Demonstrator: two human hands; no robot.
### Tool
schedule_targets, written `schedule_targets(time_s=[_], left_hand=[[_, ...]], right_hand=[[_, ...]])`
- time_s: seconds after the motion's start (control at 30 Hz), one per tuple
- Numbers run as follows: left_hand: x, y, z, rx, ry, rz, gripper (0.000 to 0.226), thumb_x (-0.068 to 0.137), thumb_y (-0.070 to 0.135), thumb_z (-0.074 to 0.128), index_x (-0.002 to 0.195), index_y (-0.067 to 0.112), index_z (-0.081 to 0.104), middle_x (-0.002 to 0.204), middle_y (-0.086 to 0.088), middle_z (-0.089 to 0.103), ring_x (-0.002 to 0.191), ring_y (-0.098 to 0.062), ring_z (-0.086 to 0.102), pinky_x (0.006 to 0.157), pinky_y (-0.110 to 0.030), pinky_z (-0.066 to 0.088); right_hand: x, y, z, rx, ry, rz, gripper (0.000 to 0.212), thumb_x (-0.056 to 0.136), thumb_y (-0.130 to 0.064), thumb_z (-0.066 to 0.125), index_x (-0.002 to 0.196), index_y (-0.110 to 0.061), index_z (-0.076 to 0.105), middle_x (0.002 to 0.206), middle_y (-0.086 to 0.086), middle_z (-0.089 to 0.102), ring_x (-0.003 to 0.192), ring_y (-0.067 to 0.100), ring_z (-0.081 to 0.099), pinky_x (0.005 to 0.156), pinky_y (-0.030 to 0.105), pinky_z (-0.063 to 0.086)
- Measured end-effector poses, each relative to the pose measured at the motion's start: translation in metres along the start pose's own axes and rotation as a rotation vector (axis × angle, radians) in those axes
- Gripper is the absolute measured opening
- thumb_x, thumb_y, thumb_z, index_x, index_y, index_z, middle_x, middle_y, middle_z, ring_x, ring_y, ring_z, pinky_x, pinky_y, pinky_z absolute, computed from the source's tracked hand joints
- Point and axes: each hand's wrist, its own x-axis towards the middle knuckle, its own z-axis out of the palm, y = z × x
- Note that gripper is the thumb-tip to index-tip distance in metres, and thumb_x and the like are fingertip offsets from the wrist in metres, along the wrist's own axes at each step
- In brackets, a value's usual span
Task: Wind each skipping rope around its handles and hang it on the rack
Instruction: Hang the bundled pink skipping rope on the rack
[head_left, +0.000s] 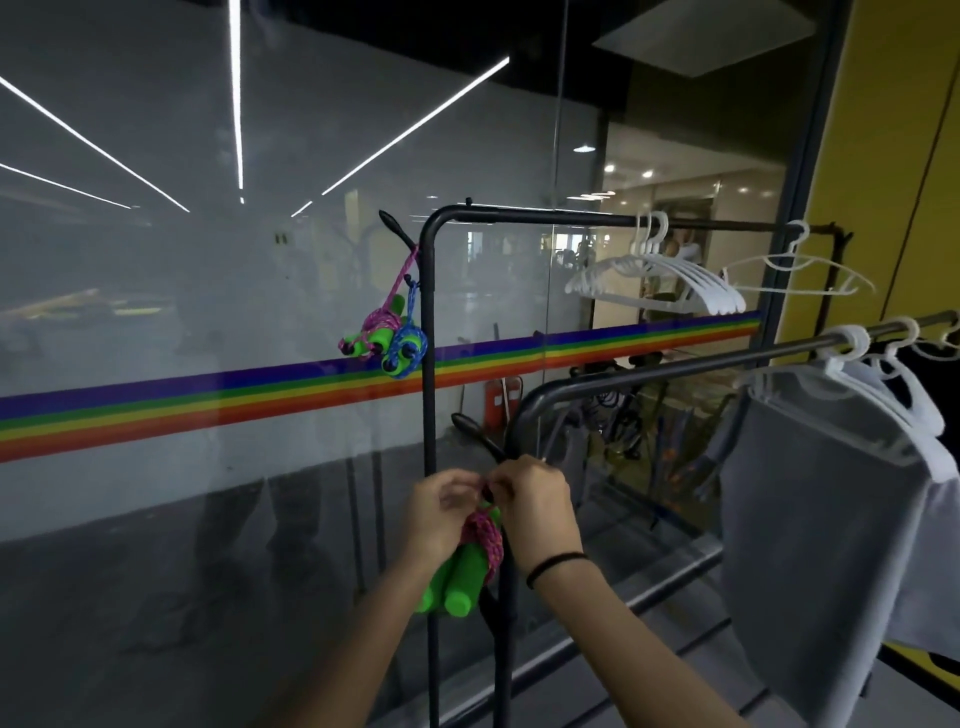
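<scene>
A skipping rope (470, 556) with green handles and pink braided cord wound around them hangs between my hands, handles pointing down. My left hand (439, 512) and my right hand (530, 501) both pinch the cord loop at its top, right by a black side hook (475, 434) of the lower rack (649, 364). Two wound ropes hang from the upper hook (395, 228) of the tall black rack (428, 338): a pink one (371, 330) and a blue one (405, 351).
White hangers (660, 270) hang on the tall rack's top bar. On the lower rack at right hang a grey garment (815, 519) and more hangers. A glass wall with a rainbow stripe (208, 395) stands behind the racks.
</scene>
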Motion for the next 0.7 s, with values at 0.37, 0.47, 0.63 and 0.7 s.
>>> schedule_targets(time_s=[0.37, 0.47, 0.63, 0.7], left_hand=[[-0.004, -0.002, -0.001, 0.015, -0.062, -0.097, 0.027, 0.077, -0.005, 0.068, 0.068, 0.021, 0.066, 0.072, -0.002, 0.067, 0.083, -0.028, 0.066, 0.083, -0.037, 0.053], [-0.009, 0.002, -0.003, 0.014, -0.031, -0.107, 0.027, 0.079, -0.004, 0.064, 0.071, 0.022, 0.066, 0.076, -0.004, 0.069, 0.086, -0.027, 0.067, 0.084, -0.036, 0.053], [-0.029, 0.009, -0.026, -0.025, 0.01, -0.08, 0.026, 0.084, -0.007, 0.055, 0.077, 0.014, 0.068, 0.074, 0.0, 0.067, 0.072, -0.017, 0.064, 0.07, -0.023, 0.051], [-0.046, 0.012, -0.041, -0.05, 0.033, -0.104, 0.017, 0.088, -0.004, 0.052, 0.09, 0.0, 0.068, 0.073, -0.002, 0.065, 0.063, -0.011, 0.063, 0.058, -0.014, 0.048]], right_hand=[[-0.01, 0.001, 0.001, -0.036, -0.038, 0.079, 0.017, 0.085, -0.004, 0.049, 0.093, -0.006, 0.064, 0.095, 0.015, 0.064, 0.087, 0.034, 0.062, 0.07, 0.038, 0.05], [-0.012, -0.002, -0.001, -0.058, -0.072, 0.091, 0.012, 0.086, -0.009, 0.051, 0.093, -0.004, 0.06, 0.094, 0.017, 0.065, 0.087, 0.035, 0.062, 0.067, 0.036, 0.048], [-0.025, -0.014, -0.007, -0.126, -0.14, 0.111, 0.02, 0.088, -0.021, 0.051, 0.103, -0.01, 0.055, 0.102, 0.015, 0.065, 0.095, 0.035, 0.061, 0.071, 0.036, 0.047], [-0.035, -0.022, -0.009, -0.12, -0.158, 0.111, 0.026, 0.088, -0.024, 0.051, 0.111, -0.013, 0.055, 0.106, 0.014, 0.065, 0.099, 0.035, 0.061, 0.076, 0.038, 0.049]])
